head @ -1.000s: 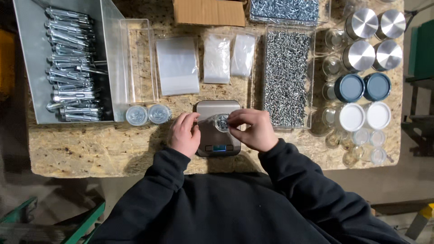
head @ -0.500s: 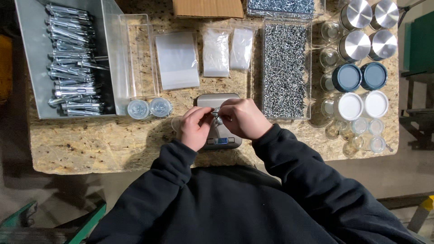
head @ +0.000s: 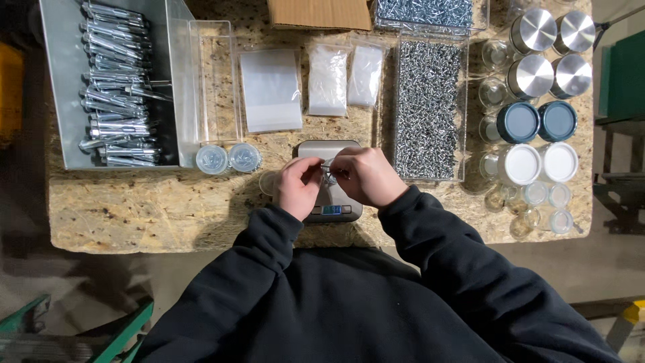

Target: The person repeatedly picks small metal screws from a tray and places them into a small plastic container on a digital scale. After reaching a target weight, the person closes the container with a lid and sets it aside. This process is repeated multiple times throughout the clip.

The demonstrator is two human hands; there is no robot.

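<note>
Both hands (head: 334, 179) together over scale (head: 316, 149)

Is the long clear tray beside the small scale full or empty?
Full: the clear tray right of the scale is filled with small silver screws almost to its rim.

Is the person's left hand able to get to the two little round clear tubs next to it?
Probably yes: the left hand is close to the two small round clear tubs, nothing between them.
</note>
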